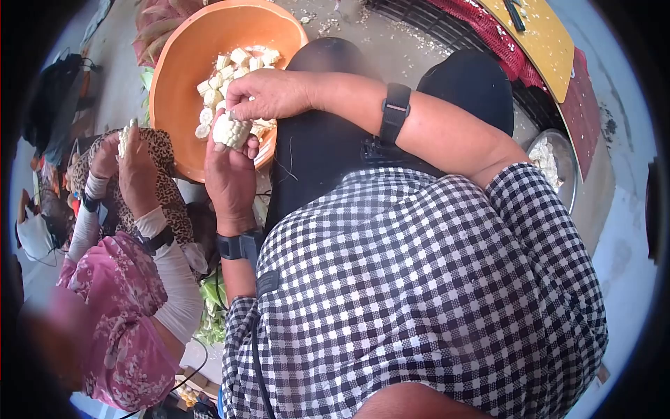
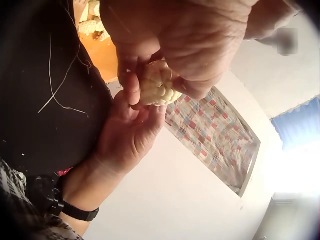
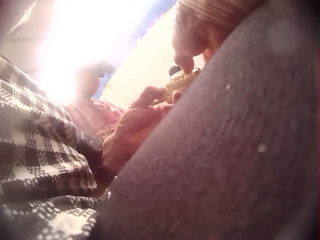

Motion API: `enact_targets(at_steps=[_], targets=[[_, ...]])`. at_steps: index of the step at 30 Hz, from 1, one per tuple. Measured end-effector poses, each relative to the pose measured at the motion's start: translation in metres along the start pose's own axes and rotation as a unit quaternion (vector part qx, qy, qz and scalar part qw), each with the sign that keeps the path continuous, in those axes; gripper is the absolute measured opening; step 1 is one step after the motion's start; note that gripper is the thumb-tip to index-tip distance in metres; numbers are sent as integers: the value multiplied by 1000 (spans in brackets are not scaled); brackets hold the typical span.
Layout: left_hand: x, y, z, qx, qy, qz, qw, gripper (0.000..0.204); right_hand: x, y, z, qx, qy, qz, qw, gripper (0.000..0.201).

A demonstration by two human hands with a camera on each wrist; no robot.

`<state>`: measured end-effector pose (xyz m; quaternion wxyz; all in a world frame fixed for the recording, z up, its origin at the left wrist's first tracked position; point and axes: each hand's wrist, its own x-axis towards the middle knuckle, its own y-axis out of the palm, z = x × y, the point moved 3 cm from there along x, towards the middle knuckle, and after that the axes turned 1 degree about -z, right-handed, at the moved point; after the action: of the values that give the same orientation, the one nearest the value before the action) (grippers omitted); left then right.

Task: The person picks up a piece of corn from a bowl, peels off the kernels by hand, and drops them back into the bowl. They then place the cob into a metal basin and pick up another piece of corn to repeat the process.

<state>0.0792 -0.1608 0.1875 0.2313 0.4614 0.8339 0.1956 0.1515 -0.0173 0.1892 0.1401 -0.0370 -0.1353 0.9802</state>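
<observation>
The left hand (image 3: pixel 135 122) grips a corn piece (image 3: pixel 178 83); the right hand (image 3: pixel 206 25) touches it.

The basin (image 1: pixel 178 87) lies far left, with cob pieces (image 1: pixel 241 66) inside and the cob (image 1: pixel 230 131) at its near right side. Another person (image 1: pixel 125 314) sits to the left, with leaves (image 1: pixel 213 293) near, between the two people. At right is the bowl (image 1: pixel 571 167) with pieces in it; farther off, a handled tool (image 1: pixel 515 15) lies on the board (image 1: pixel 541 45), beside the sack (image 1: pixel 492 31).
</observation>
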Motion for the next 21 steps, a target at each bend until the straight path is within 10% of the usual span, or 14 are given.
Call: enact_targets(at_steps=[21], targets=[[4, -9, 6, -46, -29, 43, 998, 36, -4, 3, 3, -34, 2, 13, 999, 41]])
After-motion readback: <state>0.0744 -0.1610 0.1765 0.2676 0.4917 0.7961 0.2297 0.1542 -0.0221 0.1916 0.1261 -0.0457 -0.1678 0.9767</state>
